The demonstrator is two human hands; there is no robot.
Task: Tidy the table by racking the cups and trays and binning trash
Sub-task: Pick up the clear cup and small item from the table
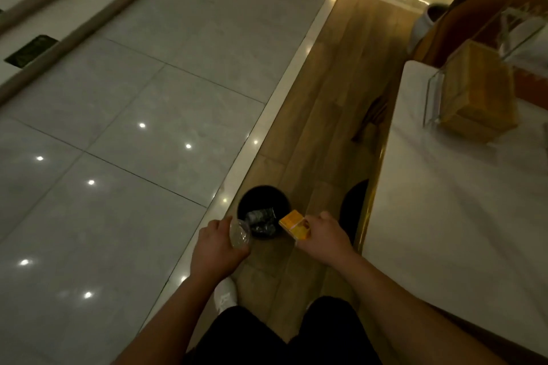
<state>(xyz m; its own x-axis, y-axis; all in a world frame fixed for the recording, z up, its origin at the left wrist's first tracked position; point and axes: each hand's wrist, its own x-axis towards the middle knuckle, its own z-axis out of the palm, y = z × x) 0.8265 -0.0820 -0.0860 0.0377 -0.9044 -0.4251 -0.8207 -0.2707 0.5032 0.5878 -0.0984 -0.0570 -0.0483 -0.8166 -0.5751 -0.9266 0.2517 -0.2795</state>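
Left hand (218, 246): fingers curled around a clear plastic cup (239, 232), held on its side with its open mouth facing the bin; the cup sits at the bin's near-left rim. Right hand (323, 235): fingers closed on a small yellow carton (295, 226), held tilted at the bin's near-right rim, one corner reaching over the opening. Bin (284, 201): round, black, standing on the wooden floor strip (335, 104) directly ahead of the person, between the two hands; inside it lies dark crumpled wrapping or plastic (261, 221), detail too dim to identify. Tiled floor (124, 133): pale, glossy, with spots of reflected ceiling light, filling the left side; a light border divides it from the wood. Table (462, 216): white top with a gold-coloured edge, to the right of the bin and just beside the right forearm. On its far end stands a clear acrylic holder (433, 98) containing a tan block, possibly napkins. Beyond the table: a wooden chair back (462, 18) and a white pot (424, 24) on the floor. Lower frame: black trouser legs and one white shoe (226, 295) resting at the tile border.
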